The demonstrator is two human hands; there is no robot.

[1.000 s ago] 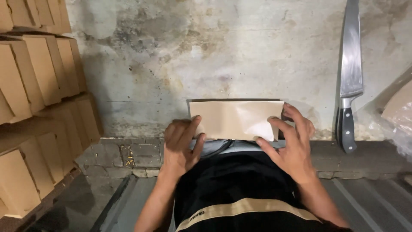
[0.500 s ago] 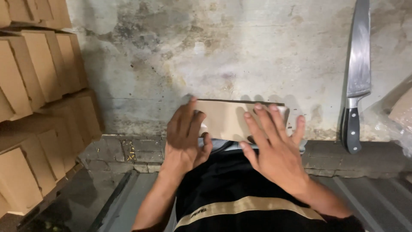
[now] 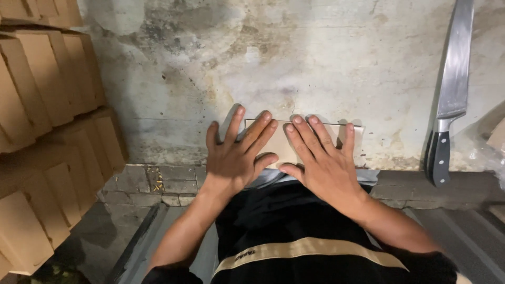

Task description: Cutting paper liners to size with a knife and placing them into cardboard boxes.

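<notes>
Flat tan cardboard sheet (image 3: 286,144) lies on the stained concrete slab (image 3: 326,68), pinned under my left hand (image 3: 236,158) and right hand (image 3: 321,160), fingers spread flat, gripping nothing; long steel knife (image 3: 447,100) rests untouched, well right.

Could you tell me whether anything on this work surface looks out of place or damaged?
The large knife lies bare at the right, its handle overhanging the edge. The surface is stained and cracked. Left hand and right hand lie flat on the tan sheet, which sits square.
</notes>
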